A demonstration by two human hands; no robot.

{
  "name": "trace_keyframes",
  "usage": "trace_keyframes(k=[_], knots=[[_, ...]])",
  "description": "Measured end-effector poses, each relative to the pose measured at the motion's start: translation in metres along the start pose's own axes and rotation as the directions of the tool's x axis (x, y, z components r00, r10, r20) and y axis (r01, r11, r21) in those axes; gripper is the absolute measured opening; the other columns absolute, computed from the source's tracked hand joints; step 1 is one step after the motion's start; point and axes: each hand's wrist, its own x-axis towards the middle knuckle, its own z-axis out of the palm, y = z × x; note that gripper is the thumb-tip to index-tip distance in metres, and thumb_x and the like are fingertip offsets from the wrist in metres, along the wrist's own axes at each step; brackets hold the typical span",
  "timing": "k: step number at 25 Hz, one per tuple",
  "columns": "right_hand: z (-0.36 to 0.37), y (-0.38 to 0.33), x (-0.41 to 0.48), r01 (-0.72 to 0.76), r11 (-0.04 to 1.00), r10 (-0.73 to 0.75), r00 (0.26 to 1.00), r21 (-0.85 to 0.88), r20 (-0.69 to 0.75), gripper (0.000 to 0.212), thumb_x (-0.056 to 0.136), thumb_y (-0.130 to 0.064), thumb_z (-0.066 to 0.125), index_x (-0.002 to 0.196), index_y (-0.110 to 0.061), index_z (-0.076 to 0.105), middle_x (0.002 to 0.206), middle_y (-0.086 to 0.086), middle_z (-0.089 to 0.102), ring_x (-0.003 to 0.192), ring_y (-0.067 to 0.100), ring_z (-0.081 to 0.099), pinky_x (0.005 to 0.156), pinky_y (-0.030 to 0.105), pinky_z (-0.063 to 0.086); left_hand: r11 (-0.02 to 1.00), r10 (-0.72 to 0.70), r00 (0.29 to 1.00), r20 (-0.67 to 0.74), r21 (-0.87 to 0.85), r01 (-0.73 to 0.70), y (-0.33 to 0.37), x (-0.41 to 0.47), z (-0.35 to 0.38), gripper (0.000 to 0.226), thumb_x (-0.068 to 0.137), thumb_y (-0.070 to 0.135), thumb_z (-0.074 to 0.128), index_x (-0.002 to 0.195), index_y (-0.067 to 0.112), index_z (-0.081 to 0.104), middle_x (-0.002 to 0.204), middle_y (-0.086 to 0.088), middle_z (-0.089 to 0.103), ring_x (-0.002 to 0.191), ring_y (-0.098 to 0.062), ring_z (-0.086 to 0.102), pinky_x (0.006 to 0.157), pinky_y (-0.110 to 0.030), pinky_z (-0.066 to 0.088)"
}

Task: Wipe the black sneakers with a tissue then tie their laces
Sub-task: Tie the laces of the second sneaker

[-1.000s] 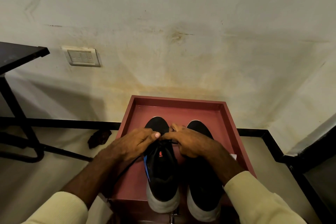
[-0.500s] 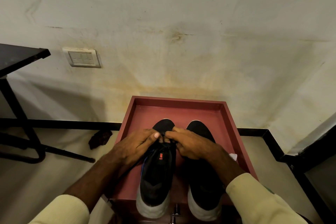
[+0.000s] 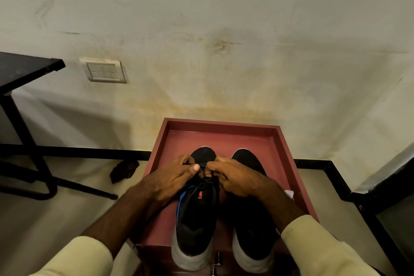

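black sneakers [image 3: 253, 226] with white soles, two of them, stand side by side in one dark red wooden tray [image 3: 221, 126], toes toward the wall, their white heels reaching past the tray's near edge. the left-hand sneaker [image 3: 195, 219] shows a blue stripe on its side and one small red mark on its tongue. both hands meet over the front of this sneaker: the left hand [image 3: 172, 177] has its fingers curled and its thumb pressed down on the black lace [image 3: 203, 165], and the right hand [image 3: 237, 178] pinches the same lace with curled fingers, so a short stretch of it runs between the two. one loose end of the lace trails out under the left wrist. the right forearm crosses over the other sneaker, whose laces are hidden. two cream knitted sleeves [image 3: 89, 255] cover the arms. one small white scrap [image 3: 289, 193] peeks out just beside the right wrist, near the tray's right wall. the tray sits against a stained cream wall [image 3: 224, 29] that carries one white switch plate [image 3: 104, 71]. to the left stands one black table [image 3: 24, 67], and one dark crumpled object [image 3: 124, 169] lies on the pale floor [image 3: 56, 219] beside the tray.
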Motion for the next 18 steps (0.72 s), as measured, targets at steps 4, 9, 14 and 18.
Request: trace_keyframes(k=[4, 9, 14, 18], knots=[[0.000, -0.001, 0.000, 0.012, 1.000, -0.012, 1.000, -0.018, -0.003, 0.037, 0.092, 0.000, 0.047, 0.107, -0.033, 0.055, 0.104, -0.003, 0.050, 0.097, 0.020, 0.053, 0.085, 0.050, 0.050, 0.999, 0.007, 1.000, -0.012, -0.040, -0.008, 0.003, 0.001, -0.002, 0.036, 0.105, 0.062, 0.023, 0.102, 0.043, 0.054, 0.108, 0.009, 0.053, 0.104, -0.010, 0.055, 0.096, -0.039, 0.049], [-0.005, -0.001, -0.002, 0.023, 1.000, -0.023, 1.000, 0.002, 0.011, 0.047, 0.091, 0.003, 0.045, 0.110, -0.039, 0.054, 0.102, -0.012, 0.047, 0.098, 0.017, 0.052, 0.082, 0.042, 0.050, 0.998, 0.051, 0.998, 0.048, -0.042, -0.049, 0.000, -0.004, -0.012, 0.034, 0.108, 0.056, 0.022, 0.102, 0.048, 0.055, 0.109, 0.011, 0.051, 0.107, -0.010, 0.055, 0.100, -0.039, 0.047], [-0.003, 0.004, -0.006, 0.014, 0.998, -0.013, 1.000, 0.061, -0.013, 0.038, 0.093, -0.003, 0.046, 0.106, -0.037, 0.057, 0.098, -0.010, 0.053, 0.089, 0.017, 0.054, 0.078, 0.043, 0.050, 0.999, 0.047, 0.993, 0.112, -0.026, -0.044, 0.000, -0.010, -0.012, 0.035, 0.108, 0.055, 0.025, 0.108, 0.047, 0.059, 0.109, 0.014, 0.053, 0.108, -0.005, 0.054, 0.104, -0.039, 0.047], [-0.007, 0.003, -0.008, -0.004, 0.975, 0.017, 0.998, 0.224, -0.053, 0.033, 0.095, -0.010, 0.051, 0.111, -0.036, 0.064, 0.091, -0.003, 0.066, 0.076, 0.012, 0.061, 0.073, 0.031, 0.053, 0.987, -0.015, 0.999, 0.043, -0.158, 0.021, 0.004, -0.021, -0.031, 0.020, 0.100, 0.043, 0.060, 0.119, 0.040, 0.063, 0.107, 0.012, 0.067, 0.098, -0.008, 0.065, 0.091, -0.035, 0.057]])
